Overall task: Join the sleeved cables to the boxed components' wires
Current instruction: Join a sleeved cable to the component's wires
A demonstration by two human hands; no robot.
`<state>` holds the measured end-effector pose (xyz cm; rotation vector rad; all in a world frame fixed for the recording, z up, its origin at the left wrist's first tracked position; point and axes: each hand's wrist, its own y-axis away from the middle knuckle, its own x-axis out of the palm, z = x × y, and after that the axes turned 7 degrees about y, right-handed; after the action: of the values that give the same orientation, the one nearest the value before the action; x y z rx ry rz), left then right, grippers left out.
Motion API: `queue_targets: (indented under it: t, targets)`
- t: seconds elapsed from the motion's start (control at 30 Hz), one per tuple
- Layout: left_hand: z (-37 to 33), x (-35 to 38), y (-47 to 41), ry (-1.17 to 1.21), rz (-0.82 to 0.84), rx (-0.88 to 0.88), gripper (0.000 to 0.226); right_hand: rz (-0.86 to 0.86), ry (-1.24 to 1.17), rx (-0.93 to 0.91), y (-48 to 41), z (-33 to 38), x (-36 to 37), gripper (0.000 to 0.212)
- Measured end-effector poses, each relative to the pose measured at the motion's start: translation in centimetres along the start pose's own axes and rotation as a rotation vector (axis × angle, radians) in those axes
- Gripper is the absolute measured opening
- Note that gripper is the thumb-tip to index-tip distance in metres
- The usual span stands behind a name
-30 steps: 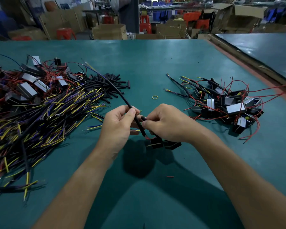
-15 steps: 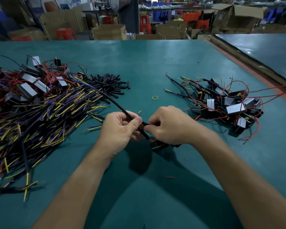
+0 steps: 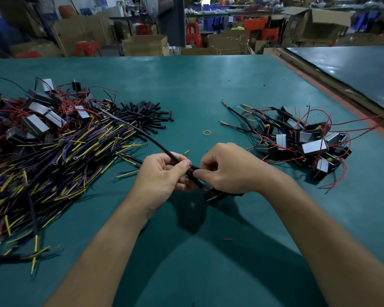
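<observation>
Our left hand [image 3: 162,173] curls round the black sleeved cable [image 3: 155,141], thumb pressed on top. Our right hand [image 3: 228,171] pinches the same cable just beside it, we judge to steady the joint between two grips. A boxed component [image 3: 217,194] sits just under the right hand, above the counter [image 3: 208,85]. Loose cables [image 3: 53,156] heap at left and what look like joined sets [image 3: 308,142] at right, likely sorted for reach

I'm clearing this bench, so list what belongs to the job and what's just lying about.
In the job: sleeved cable, held by left hand and right hand; boxed component below them; cable pile; heap of boxed components; black sleeve pieces.
Lying about: yellow rubber band; red scrap; cardboard boxes.
</observation>
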<state>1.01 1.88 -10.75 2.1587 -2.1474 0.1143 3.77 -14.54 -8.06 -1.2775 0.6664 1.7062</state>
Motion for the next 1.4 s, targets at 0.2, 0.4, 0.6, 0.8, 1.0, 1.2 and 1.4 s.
queue_targets:
  t: [0.2,0.4,0.6,0.8,1.0,1.2,1.4]
  targets:
    - [0.07,-0.11,0.18,-0.042,0.006,0.026,0.018,0.008,-0.044,-0.007,0.09,0.28,-0.02,0.047]
    - [-0.16,-0.07,0.21,-0.031,0.012,-0.019,0.018,0.02,-0.047,0.018,0.09,0.56,0.03,0.047]
    - [-0.44,0.09,0.03,0.044,-0.008,-0.049,0.031,0.022,-0.022,0.031,0.09,0.29,-0.07,0.047]
    - [-0.56,0.05,0.24,-0.007,0.026,-0.024,0.025,0.037,-0.036,-0.011,0.03,0.49,0.1,0.045]
    - [-0.15,0.17,0.31,-0.04,0.087,-0.027,0.02,0.032,-0.028,-0.052,0.16,0.69,0.22,0.044]
    - [-0.08,0.3,0.02,0.009,0.0,0.011,0.014,0.023,-0.032,-0.051,0.02,0.22,-0.01,0.045]
    - [-0.14,-0.52,-0.11,0.028,-0.124,0.094,0.013,0.016,-0.043,-0.062,-0.06,0.02,0.13,0.046]
